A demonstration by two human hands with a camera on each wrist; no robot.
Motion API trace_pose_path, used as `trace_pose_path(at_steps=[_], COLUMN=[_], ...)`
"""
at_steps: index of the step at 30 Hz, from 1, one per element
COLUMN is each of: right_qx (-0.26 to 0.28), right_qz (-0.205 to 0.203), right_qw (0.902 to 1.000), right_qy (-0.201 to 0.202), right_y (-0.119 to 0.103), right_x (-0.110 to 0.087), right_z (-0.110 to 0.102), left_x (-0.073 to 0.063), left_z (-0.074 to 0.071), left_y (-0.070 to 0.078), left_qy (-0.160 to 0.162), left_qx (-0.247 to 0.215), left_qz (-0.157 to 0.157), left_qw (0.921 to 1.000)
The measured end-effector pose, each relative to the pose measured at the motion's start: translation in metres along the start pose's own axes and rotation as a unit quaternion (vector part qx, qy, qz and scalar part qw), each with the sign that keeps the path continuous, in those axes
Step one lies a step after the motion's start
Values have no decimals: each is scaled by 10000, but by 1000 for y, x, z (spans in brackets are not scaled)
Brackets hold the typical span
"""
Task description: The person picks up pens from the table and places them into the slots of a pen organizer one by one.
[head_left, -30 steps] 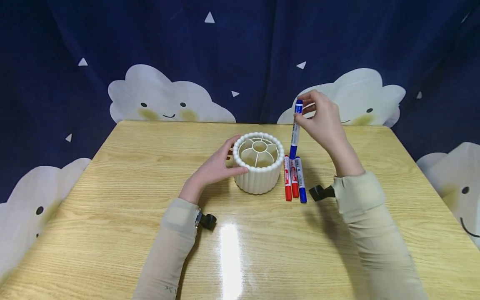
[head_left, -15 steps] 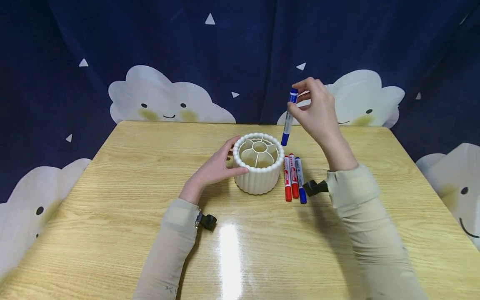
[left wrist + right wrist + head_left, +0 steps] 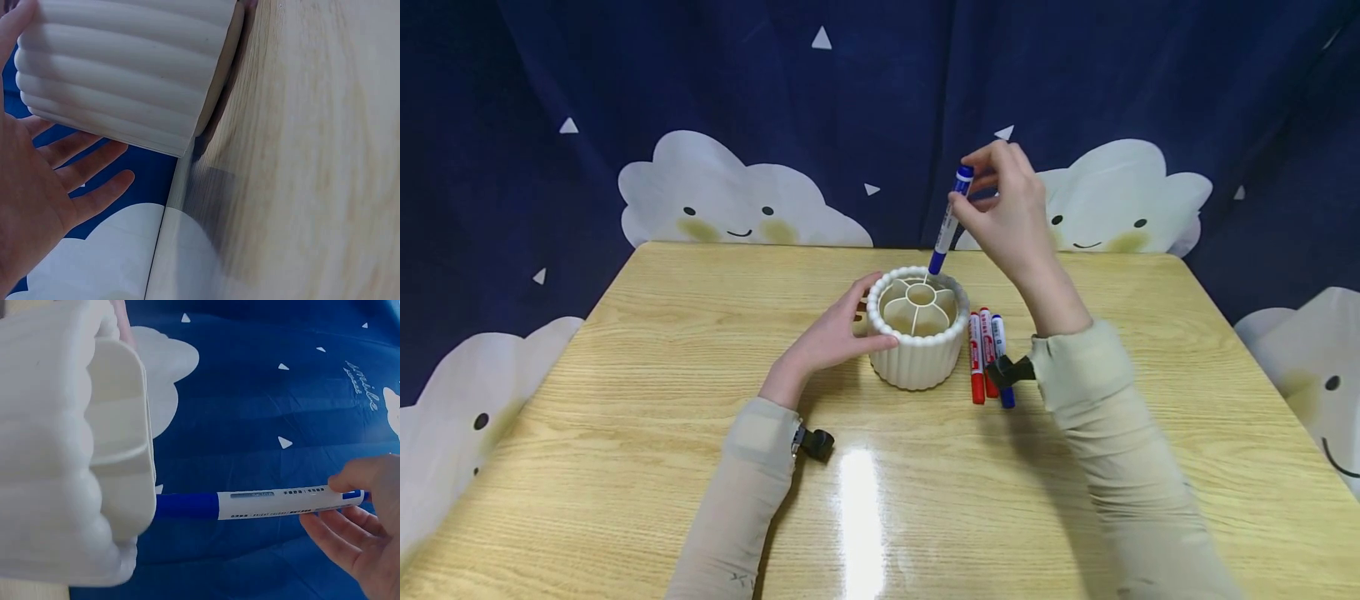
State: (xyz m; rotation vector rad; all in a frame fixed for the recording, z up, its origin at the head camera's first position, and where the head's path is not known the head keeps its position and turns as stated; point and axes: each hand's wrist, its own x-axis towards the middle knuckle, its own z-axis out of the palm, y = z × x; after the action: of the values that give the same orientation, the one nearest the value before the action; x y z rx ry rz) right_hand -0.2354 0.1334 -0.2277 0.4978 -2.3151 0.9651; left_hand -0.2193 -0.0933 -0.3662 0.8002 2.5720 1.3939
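A cream ribbed pen holder (image 3: 913,364) with a beaded rim and a divided insert stands upright on the table. My left hand (image 3: 823,337) steadies it from the left, thumb at the front rim and fingers round the far side; its fluted wall (image 3: 125,69) fills the upper left wrist view. Above the holder's back rim, my right hand (image 3: 1009,212) pinches a blue whiteboard marker (image 3: 949,227) near its upper end. The marker slants, its lower blue end over the far right compartments. In the right wrist view that blue end (image 3: 187,506) is right at the insert's edge.
Close to the holder's right side lie two red markers (image 3: 976,358) and one blue marker (image 3: 1007,395), side by side on the wooden table (image 3: 625,417). The right wrist camera (image 3: 1009,371) overlaps them. A navy cloud-print curtain (image 3: 880,100) hangs behind.
My right hand has lifted the blue marker away from the other markers and carried it left over the holder's back rim, tilting it. My left hand stays on the holder.
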Motion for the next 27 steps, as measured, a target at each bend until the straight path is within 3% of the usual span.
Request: trace_pose_path(at_steps=[9, 16, 27], right_qx=[128, 233, 197], right_qz=[-246, -378, -610], right_qw=[9996, 9986, 9970], right_qy=[-73, -295, -425], right_y=[-7, -9, -4], right_x=[2, -2, -10], right_z=[10, 17, 27], left_x=[0, -11, -13], left_z=[-1, -9, -10], left_y=[3, 34, 38], left_qy=[-67, -172, -174], left_qx=[-61, -142, -116], left_qz=[-9, 3, -44], left_qw=[10000, 9998, 9998])
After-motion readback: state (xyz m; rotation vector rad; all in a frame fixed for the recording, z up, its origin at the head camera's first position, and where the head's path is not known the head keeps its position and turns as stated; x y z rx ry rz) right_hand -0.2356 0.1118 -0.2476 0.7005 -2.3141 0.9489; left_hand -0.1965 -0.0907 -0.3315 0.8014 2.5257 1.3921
